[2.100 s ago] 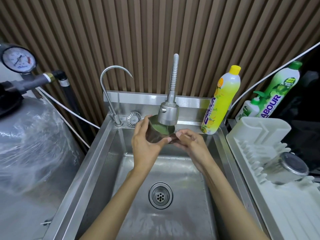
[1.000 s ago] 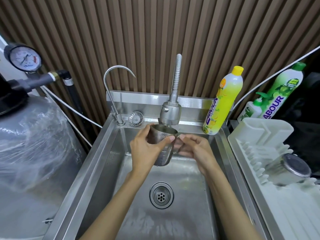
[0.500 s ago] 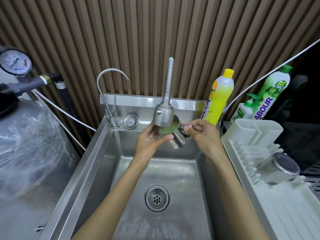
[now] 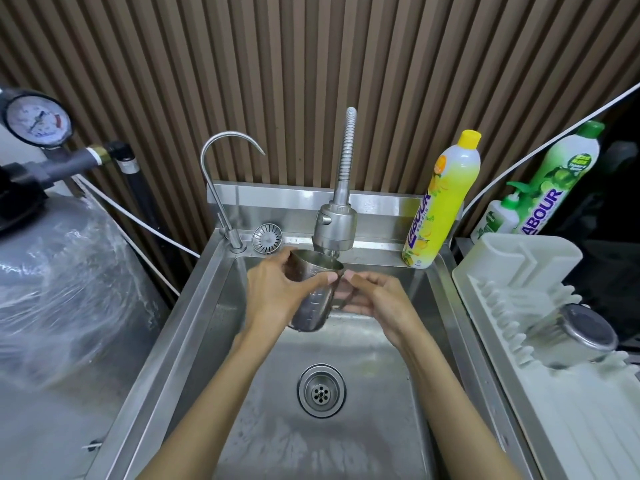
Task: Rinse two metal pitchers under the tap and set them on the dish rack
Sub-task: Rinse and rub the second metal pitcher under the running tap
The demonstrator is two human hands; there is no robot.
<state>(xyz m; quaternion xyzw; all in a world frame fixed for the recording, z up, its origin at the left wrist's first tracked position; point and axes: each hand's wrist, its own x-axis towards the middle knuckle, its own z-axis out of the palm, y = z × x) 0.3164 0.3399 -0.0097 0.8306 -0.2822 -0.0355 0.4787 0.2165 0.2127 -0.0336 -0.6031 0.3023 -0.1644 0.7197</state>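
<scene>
A metal pitcher (image 4: pixel 313 299) stands upright over the sink, its mouth just under the spray tap head (image 4: pixel 334 227), with a thin stream of water running into it. My left hand (image 4: pixel 277 289) wraps around its body from the left. My right hand (image 4: pixel 372 297) holds its handle on the right side. A second metal pitcher (image 4: pixel 576 336) lies on its side on the white dish rack (image 4: pixel 519 271) at the right, its base towards me.
The steel sink (image 4: pixel 214 306) has a drain (image 4: pixel 321 389) at its middle. A thin gooseneck tap (image 4: pixel 221 188) and a strainer (image 4: pixel 266 238) sit at the back left. Yellow (image 4: pixel 441 202) and green (image 4: pixel 554 181) detergent bottles stand at the back right. A wrapped tank (image 4: pixel 62 289) fills the left.
The pitcher, tilted with its mouth against the tap head half a second ago, is now lowered and upright under the tap. Both hands came down with it.
</scene>
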